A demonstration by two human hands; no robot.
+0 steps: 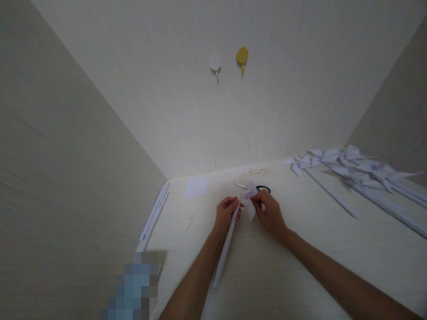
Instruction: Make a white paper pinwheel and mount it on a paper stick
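My left hand (229, 212) is closed around the upper part of a white rolled-paper stick (225, 253), which slants down toward me. Close beside its top end, my right hand (268, 213) pinches a white paper pinwheel (251, 192) between thumb and fingers. The pinwheel's blades stand out above and below the fingertips. Whether it is joined to the stick I cannot tell. Just behind the pinwheel lie scissors (263, 188) with black handles, partly covered by it and by my right hand.
Several finished paper pinwheels on sticks (367, 171) lie at the right. White paper sticks (155, 213) rest along the left wall, near a square paper sheet (196, 187). Small pale bits (191, 220) lie on the table. A white hook (215, 63) and a yellow hook (242, 55) are on the back wall.
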